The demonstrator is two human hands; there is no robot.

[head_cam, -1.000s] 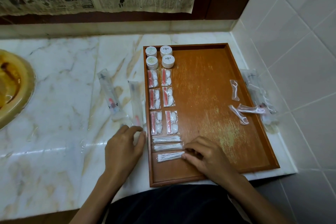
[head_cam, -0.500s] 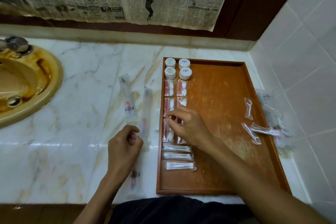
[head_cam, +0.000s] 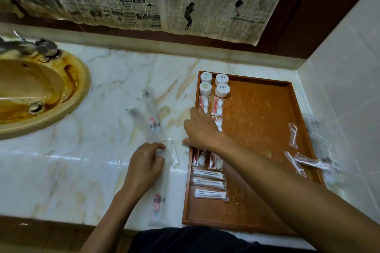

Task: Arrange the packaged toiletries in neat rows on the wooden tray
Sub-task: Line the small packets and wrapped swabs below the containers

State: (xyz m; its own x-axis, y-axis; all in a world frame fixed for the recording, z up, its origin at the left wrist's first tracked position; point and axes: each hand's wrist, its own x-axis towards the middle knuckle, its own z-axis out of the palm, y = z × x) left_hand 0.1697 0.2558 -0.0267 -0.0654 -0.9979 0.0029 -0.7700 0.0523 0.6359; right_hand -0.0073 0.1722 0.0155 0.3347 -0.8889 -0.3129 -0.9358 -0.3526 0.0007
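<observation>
The wooden tray (head_cam: 257, 121) lies on the marble counter at the right. Along its left side stand round white jars (head_cam: 213, 86), then red-and-white packets (head_cam: 217, 109) in two columns, then three cotton-swab packets (head_cam: 209, 183). Loose floss-pick packets (head_cam: 293, 135) lie near its right wall. My right hand (head_cam: 200, 129) reaches across the tray's left edge with its fingers stretched over the red-and-white packets. My left hand (head_cam: 144, 162) rests with curled fingers on a long clear toothbrush packet (head_cam: 159, 197) on the counter; whether it grips the packet is unclear.
Two more clear toothbrush packets (head_cam: 152, 123) lie on the counter left of the tray. Further clear packets (head_cam: 320, 144) sit between the tray and the tiled wall (head_cam: 349, 68). A stained yellow sink (head_cam: 41, 92) with a tap (head_cam: 30, 45) is at the left.
My right hand has left the swab packets at the tray's near end and moved up and left over the red-and-white packets. My left hand's fingers have curled. The camera has tilted up.
</observation>
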